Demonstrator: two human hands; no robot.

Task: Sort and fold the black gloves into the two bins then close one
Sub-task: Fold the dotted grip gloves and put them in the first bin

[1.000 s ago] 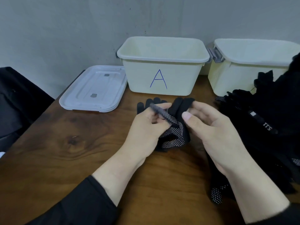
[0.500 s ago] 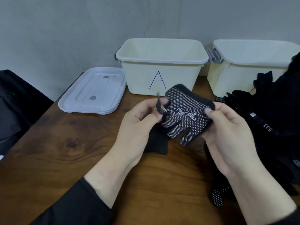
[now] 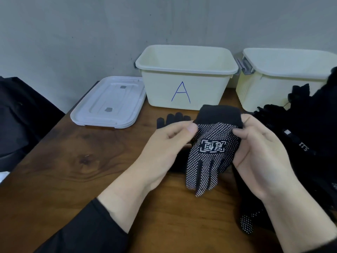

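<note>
Left hand [image 3: 164, 150] and right hand [image 3: 259, 154] pinch dotted glove [image 3: 209, 154] — cuff up, fingers dangling.

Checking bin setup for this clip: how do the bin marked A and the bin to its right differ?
The bin marked A shows a blue letter on a smooth front; the right bin shows no letter and has a ribbed side. The A bin stands fully in view; the right bin is partly hidden by the pile of black gloves. Both are cream, open, without lids, and stand against the wall.

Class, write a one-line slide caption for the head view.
Both hands hold a dotted black glove before open bin A.
</note>
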